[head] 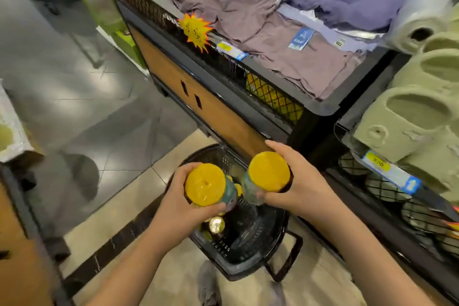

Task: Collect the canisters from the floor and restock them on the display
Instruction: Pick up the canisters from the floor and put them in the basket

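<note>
Above the black basket (250,243) on the floor, head view. My left hand (178,204) grips the first canister (206,185), with fingers and thumb curled round its body just under the yellow lid. My right hand (300,189) grips the second canister (268,172) the same way, its lid facing up. The two canisters are held side by side, near but apart. Inside the basket lie more yellow-topped items, partly hidden, and a shiny gold round thing (216,225). Behind, folded shirts (273,30) lie on a display; at right sit pale green slippers (409,117).
</note>
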The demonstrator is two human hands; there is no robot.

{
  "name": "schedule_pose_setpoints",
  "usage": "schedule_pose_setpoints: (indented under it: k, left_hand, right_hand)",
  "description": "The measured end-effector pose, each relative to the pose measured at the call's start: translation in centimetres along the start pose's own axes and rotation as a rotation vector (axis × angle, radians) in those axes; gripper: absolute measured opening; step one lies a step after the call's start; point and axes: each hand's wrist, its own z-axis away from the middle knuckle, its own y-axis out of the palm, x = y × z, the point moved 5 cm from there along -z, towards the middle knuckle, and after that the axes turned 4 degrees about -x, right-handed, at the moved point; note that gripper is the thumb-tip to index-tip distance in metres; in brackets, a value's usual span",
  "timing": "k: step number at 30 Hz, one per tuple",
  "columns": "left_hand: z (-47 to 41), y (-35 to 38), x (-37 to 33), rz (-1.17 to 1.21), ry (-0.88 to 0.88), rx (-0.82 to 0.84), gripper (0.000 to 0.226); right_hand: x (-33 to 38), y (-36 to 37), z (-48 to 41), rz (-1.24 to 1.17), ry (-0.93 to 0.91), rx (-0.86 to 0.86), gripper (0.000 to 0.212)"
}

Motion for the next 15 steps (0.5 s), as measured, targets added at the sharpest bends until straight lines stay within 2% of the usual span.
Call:
schedule_pose_setpoints:
  k: [3, 5, 11, 15]
  left_hand:
    - [-3.0, 2.4, 4.9, 0.0, -0.059, 0.024, 0.097]
    - [-4.7, 4.5, 8.3, -0.018, -0.085, 0.044, 0.094]
    - [-8.8, 11.2, 19.4, -0.064, -0.122, 0.034, 0.087]
    - [-10.6, 15.8, 26.5, -0.038, -0.149, 0.05, 0.085]
  right_hand:
    - [-4.8, 3.5, -2.4, 0.035, 0.001, 0.015, 0.088]
    - [-8.4, 5.7, -3.7, 0.058, 0.029, 0.02, 0.083]
    - [-20.4, 13.0, -5.9, 0.089, 0.142, 0.054, 0.081]
    - [-26.5, 18.0, -6.4, 0.18, 0.143, 0.076, 0.083]
